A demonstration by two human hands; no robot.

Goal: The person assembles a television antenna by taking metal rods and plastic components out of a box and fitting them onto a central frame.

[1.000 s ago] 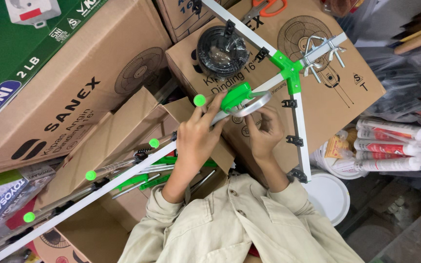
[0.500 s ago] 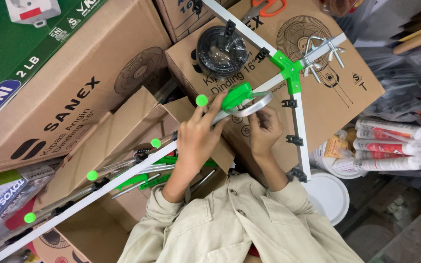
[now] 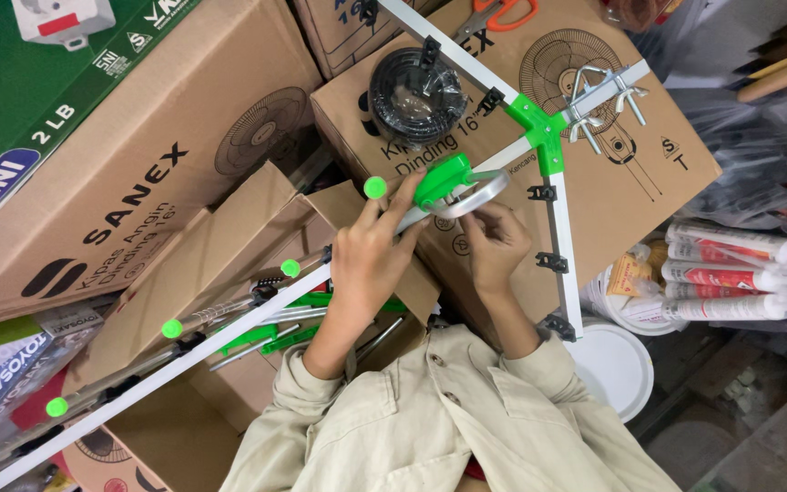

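Note:
My left hand point(image 3: 368, 264) grips a white metal bar point(image 3: 229, 342) of a folding rack, just below a green plastic joint point(image 3: 442, 179). My right hand point(image 3: 494, 244) is curled under a curved silver metal ring point(image 3: 473, 196) fixed at that joint, with its fingertips on it. The bar runs down to the lower left and carries thin rods tipped with green balls point(image 3: 375, 188). A second white bar point(image 3: 562, 237) with black clips meets another green joint point(image 3: 539, 132) at the upper right. Beige sleeves cover both my arms.
Large cardboard fan boxes point(image 3: 166, 155) are stacked all around under the rack. A black cable coil point(image 3: 412, 87) lies on one box and orange-handled scissors point(image 3: 503, 13) on another. Sealant tubes point(image 3: 730, 264) and a white bucket lid point(image 3: 614, 364) are at the right.
Almost nothing has moved. Both hands stay at the green joint and the ring, with only slight finger shifts.

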